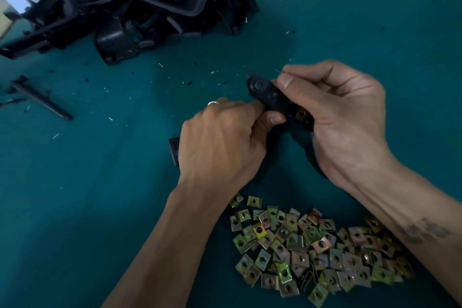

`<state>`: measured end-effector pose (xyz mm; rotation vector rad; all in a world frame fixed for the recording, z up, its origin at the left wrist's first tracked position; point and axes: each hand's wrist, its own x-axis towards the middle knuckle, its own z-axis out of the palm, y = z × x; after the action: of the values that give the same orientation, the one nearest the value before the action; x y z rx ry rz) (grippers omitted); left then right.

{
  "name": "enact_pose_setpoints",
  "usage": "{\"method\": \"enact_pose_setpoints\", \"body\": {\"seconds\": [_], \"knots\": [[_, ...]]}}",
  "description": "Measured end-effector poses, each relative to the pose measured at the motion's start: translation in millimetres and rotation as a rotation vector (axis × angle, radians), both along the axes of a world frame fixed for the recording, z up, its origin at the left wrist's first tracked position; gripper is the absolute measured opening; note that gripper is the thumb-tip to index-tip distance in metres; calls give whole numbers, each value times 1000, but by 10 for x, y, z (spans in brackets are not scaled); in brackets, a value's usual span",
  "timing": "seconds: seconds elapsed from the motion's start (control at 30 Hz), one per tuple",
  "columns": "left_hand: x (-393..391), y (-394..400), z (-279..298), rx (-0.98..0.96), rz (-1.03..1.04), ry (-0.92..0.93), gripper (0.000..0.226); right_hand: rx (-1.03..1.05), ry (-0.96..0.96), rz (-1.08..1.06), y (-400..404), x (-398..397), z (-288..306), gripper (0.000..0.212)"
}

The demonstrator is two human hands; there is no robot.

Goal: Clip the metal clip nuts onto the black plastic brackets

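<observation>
Bare green bench [75,207] lies open at lower left. At centre frame both hands grip one black bracket [272,97]: the left hand [220,147] pinches its near edge, the right hand [345,117] curls round its clip-fitted end. Loose clips [312,250] pile at bottom; brackets [140,5] heap upper left.

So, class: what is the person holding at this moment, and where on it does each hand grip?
Both hands hold one black plastic bracket. The left hand pinches its lower middle edge; the right hand grips its near end, where a metal clip nut sits.
</observation>
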<state>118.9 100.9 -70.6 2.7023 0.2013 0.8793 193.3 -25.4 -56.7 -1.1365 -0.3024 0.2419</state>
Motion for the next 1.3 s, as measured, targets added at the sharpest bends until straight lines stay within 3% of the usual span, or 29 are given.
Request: {"method": "enact_pose_setpoints", "body": {"seconds": [0.2, 0.43, 1.0, 1.2, 1.3], "knots": [[3, 10, -16, 4, 7, 29, 53, -10, 0, 25, -19, 40, -7, 14], [15, 6, 5, 6, 38, 62, 49, -114, -172, -13, -10, 105, 5, 12], [14, 4, 9, -20, 21, 46, 51, 1, 24, -16, -3, 37, -3, 13], [-1, 18, -11, -1, 20, 48, 55, -85, -130, -35, 6, 14, 22, 19], [-2, 20, -5, 3, 21, 52, 52, -82, -75, 31, -3, 40, 30, 14]]}}
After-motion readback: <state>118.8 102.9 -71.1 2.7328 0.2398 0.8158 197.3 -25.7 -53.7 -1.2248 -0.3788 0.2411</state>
